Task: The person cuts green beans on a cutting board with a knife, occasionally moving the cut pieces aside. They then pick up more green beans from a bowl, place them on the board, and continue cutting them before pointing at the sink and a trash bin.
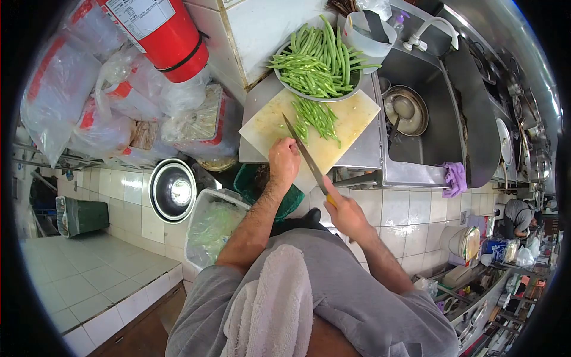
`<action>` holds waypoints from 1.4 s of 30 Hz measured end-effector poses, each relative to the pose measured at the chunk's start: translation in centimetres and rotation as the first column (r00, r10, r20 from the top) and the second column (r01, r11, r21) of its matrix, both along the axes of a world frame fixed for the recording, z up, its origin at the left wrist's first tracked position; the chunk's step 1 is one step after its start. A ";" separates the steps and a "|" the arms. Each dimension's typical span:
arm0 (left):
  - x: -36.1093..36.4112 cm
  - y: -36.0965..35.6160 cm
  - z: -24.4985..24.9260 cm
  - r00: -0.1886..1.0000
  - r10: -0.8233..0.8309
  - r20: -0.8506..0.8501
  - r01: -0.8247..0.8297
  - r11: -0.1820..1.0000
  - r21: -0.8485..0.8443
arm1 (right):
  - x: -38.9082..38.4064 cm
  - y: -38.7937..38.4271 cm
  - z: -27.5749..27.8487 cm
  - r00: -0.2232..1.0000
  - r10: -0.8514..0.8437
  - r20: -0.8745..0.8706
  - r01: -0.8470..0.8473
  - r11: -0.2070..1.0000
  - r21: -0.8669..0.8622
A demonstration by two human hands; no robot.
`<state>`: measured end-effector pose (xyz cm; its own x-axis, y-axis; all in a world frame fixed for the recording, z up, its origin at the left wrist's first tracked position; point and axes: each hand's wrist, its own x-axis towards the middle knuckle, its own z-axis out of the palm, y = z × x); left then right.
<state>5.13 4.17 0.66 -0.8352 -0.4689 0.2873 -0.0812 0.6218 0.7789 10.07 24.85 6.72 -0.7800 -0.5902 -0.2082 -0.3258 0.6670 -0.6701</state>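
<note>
My right hand (348, 214) grips the yellow handle of a long kitchen knife (307, 152), whose blade slants up and left over the cutting board (266, 123). My left hand (284, 162) is closed at the board's near edge, left of the blade; whatever its fingers hold is hidden. Sliced green beans (318, 121) lie in a loose pile on the board, beyond the knife. Touching the board's far edge, a metal bowl (333, 99) is heaped with cut green beans (309, 74) in front and whole green beans (318, 44) behind.
Right of the board is a steel sink (410, 152) holding a pan (419, 116), with a purple cloth (454, 179) on its edge. A fire extinguisher (169, 38) hangs at left above bagged containers (128, 101). Below stands a plastic bin (208, 235). Another person (518, 215) is far right.
</note>
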 end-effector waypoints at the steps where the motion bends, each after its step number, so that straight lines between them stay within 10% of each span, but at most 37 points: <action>1: 0.0 0.0 -0.1 1.000 -0.005 0.006 0.004 0.999 0.034 | -0.9 -1.0 -0.6 1.000 -0.005 -0.003 0.005 1.000 -0.020; 19: -1.0 0.1 -0.4 0.999 -0.009 0.037 0.011 0.999 -0.051 | -2.9 0.1 0.7 0.990 -0.014 -0.141 0.036 0.987 0.154; 23: -3.7 0.2 1.0 0.998 0.030 -0.059 -0.019 0.983 0.181 | -2.6 1.0 1.3 0.992 -0.052 -0.116 0.055 0.998 0.028; 27: -8.6 -0.3 7.9 0.928 -0.065 -0.367 0.020 0.992 -0.126 | -2.3 2.5 2.5 1.000 0.006 0.012 -0.006 1.000 0.019; 42: -24.7 -0.1 11.8 0.961 0.092 0.260 -0.033 0.974 -0.223 | -2.5 6.3 2.0 0.977 0.195 0.088 -0.203 0.975 0.096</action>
